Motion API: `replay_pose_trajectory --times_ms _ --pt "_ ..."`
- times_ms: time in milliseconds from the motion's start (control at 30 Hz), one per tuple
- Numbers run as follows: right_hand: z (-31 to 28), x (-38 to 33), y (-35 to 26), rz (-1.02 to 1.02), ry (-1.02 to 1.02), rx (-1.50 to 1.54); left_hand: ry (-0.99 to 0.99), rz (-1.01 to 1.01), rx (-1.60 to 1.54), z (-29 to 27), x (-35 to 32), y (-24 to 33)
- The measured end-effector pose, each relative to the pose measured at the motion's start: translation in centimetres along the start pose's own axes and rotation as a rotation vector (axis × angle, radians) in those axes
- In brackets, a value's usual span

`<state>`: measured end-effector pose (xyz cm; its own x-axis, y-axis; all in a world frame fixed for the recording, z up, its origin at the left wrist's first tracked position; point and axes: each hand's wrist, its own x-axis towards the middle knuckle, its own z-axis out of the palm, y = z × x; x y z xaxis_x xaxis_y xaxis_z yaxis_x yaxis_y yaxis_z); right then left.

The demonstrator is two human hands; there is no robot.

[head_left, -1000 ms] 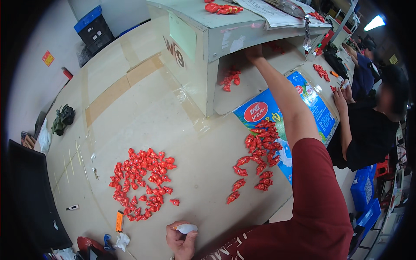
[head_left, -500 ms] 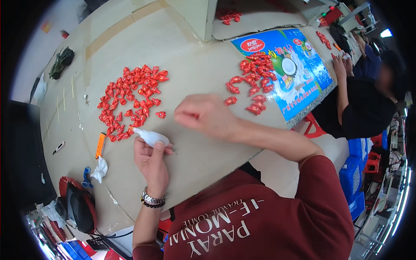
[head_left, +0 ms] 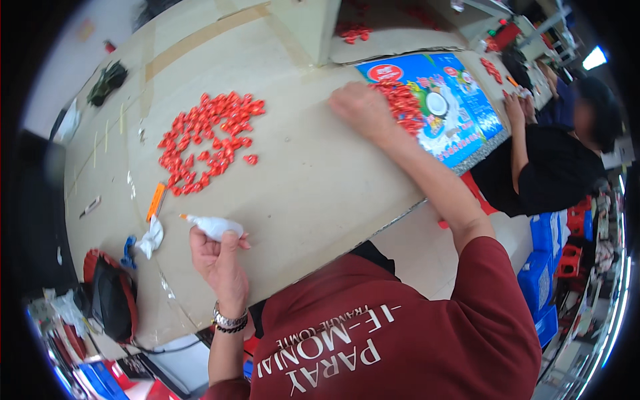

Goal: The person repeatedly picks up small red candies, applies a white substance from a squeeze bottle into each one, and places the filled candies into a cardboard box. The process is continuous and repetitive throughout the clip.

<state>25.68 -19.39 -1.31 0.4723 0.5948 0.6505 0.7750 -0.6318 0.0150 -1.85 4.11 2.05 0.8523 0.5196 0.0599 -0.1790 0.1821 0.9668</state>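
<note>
One white bottle (head_left: 215, 228) sits in the curled left hand (head_left: 223, 264), the right hand (head_left: 362, 110) beside red pieces (head_left: 404, 107), grip unclear.

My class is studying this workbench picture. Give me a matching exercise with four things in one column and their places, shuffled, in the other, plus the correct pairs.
Things
1. White bottle
2. Long orange object
3. Blue printed sheet
4. Right hand

Places
A. Beside a crumpled white tissue
B. At the left side of a cluster of small red pieces
C. In the fingers of the left hand
D. Beneath that same red cluster

Right pairs: 1-C, 2-A, 3-D, 4-B
</note>
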Motion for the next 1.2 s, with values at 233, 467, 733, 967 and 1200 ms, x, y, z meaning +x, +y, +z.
replay_pose_trajectory --times_ms 233,467,733,967,1200 --pt "-1.7 1.8 -5.0 0.036 0.072 0.279 -0.036 -0.03 0.09 -0.4 -0.8 -0.5" --pt "-1.9 0.9 -14.4 -0.125 -0.22 0.304 -0.072 -0.017 0.136 0.2 -0.5 -1.2" --pt "-2.9 1.0 -12.6 0.065 -0.31 0.815 -0.096 -0.01 0.036 1.8 -0.5 -1.3" --pt "-5.0 1.8 -13.3 0.209 -0.18 1.196 -0.123 -0.064 -0.019 4.1 0.7 -0.8" --pt "-7.7 -0.1 -16.3 0.667 -0.314 1.551 -0.217 0.002 0.072 5.9 1.5 -1.6"
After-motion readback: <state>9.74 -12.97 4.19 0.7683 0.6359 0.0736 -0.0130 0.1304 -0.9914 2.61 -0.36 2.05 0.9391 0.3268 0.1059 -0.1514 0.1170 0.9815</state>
